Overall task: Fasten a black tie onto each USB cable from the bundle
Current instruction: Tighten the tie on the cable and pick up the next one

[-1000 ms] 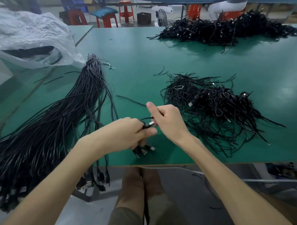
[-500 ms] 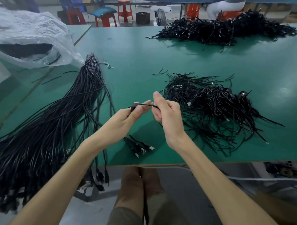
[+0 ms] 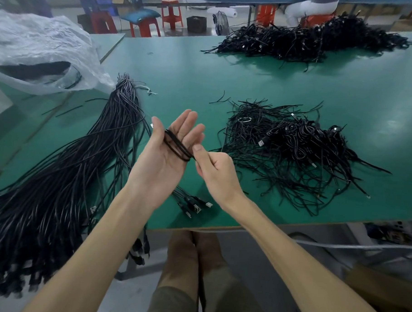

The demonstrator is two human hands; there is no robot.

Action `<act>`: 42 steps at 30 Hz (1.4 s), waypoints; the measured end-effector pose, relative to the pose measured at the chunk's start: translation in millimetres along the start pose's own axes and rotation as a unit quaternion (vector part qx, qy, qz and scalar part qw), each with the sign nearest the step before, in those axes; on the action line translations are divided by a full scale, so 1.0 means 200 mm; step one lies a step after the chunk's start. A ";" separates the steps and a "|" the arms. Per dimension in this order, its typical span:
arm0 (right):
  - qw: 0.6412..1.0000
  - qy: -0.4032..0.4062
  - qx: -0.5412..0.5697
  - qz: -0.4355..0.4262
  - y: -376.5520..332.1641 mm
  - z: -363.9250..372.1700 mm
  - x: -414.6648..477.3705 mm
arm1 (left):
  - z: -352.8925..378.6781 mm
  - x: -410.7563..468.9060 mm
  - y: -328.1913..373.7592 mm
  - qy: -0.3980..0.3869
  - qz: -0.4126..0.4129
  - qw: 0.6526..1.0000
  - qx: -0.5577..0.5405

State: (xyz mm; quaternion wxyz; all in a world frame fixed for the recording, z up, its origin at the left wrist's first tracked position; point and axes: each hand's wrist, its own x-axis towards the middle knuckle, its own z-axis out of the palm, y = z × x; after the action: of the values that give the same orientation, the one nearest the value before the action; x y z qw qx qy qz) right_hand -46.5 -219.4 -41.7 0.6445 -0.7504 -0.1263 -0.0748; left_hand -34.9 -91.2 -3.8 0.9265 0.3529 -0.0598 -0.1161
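The bench (image 3: 251, 75) is plain green with a pale tan front edge. The bundle (image 3: 69, 173) is black, its strands streaked grey where light catches them. The looped cable (image 3: 177, 146) is black too. The pile (image 3: 294, 159) and the far heap (image 3: 311, 40) are black, dotted with silver plugs (image 3: 261, 142). The bag (image 3: 40, 42) is cloudy white. The stools (image 3: 172, 13) are red-orange, one cushion (image 3: 140, 13) is teal, and the trousers (image 3: 182, 296) are olive-brown.

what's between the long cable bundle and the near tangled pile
Head view: the left hand and right hand holding one looped cable; beneath, loose USB plugs on the green table.
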 end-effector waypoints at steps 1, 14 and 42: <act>1.000 -0.004 -0.011 -0.005 0.01 0.00 0.00 | 0.00 0.00 0.01 0.010 0.002 1.000 -0.025; 0.991 0.033 -0.128 -0.018 0.05 -0.10 0.05 | -0.02 -0.09 0.13 -0.180 -0.073 0.874 0.445; 0.998 0.047 -0.036 -0.007 -0.04 0.03 -0.04 | 0.06 -0.03 -0.07 0.039 0.035 0.969 0.243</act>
State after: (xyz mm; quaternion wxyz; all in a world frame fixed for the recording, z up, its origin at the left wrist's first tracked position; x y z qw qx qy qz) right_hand -57.0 -213.4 -37.2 0.6219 -0.7676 -0.0983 -0.1194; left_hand -45.0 -107.2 -4.1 0.8178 0.5696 -0.0627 -0.0520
